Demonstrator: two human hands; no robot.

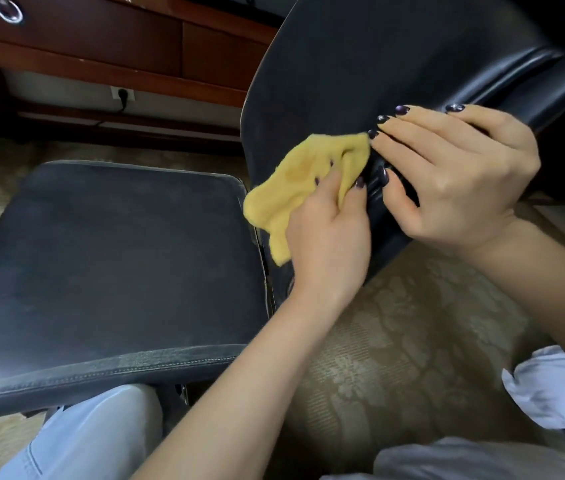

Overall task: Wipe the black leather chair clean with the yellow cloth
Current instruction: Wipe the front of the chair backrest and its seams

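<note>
Bunching the cloth (294,181) in its curled fingers, the left hand (329,237) pressed it against the chair (395,39), low on the backrest (308,109), near the middle of the view. The cloth was crumpled, not folded, probably so it could be worked into the ridged dark part beside the thumb. The right hand (464,181), at 3 o'clock of the cloth and almost touching it, was wrapped around the backrest's rolled edge, fingers over and thumb under. I judged it was there to steady the backrest against the rubbing. The seat (107,254) lay at 9 o'clock of the cloth, dull and grey-filmed, so it was likely not yet wiped. Its stitched near edge ran just above a knee (101,434) at 7 o'clock. Room for strokes lay open toward 12 o'clock up the backrest, while the right hand blocked 3 o'clock. Patterned carpet (395,341) spread at 5 o'clock, and drawers (101,46) stood at 11 o'clock, well apart.
</note>
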